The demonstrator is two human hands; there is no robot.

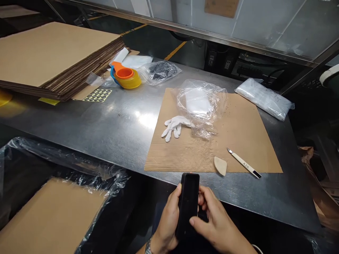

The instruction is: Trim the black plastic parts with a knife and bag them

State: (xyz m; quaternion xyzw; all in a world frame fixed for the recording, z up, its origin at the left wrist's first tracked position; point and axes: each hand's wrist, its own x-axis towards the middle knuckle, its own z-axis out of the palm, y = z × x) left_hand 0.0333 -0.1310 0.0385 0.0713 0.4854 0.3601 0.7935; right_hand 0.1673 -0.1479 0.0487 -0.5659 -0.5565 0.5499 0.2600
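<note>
A black smartphone (187, 201) with a dark screen is held upright in front of the table's near edge. My left hand (168, 218) is closed around its left side, thumb along the edge. My right hand (215, 220) is at the phone's right side, its thumb over the lower screen and its fingers curled at the edge. Beyond the phone, a cardboard sheet (238, 130) lies on the metal table. On it are a white glove (174, 127), a clear plastic bag with white contents (198, 102), a beige wedge-shaped piece (220, 166) and a craft knife (243, 162) marked A26.
A tall stack of cardboard sheets (53, 53) stands at the back left. Near it are a tape dispenser (125, 76), a sticker sheet (97, 95) and a plastic bag with dark contents (161, 72). A plastic-wrapped packet (265, 98) lies at right. A plastic-lined box (53, 215) sits lower left.
</note>
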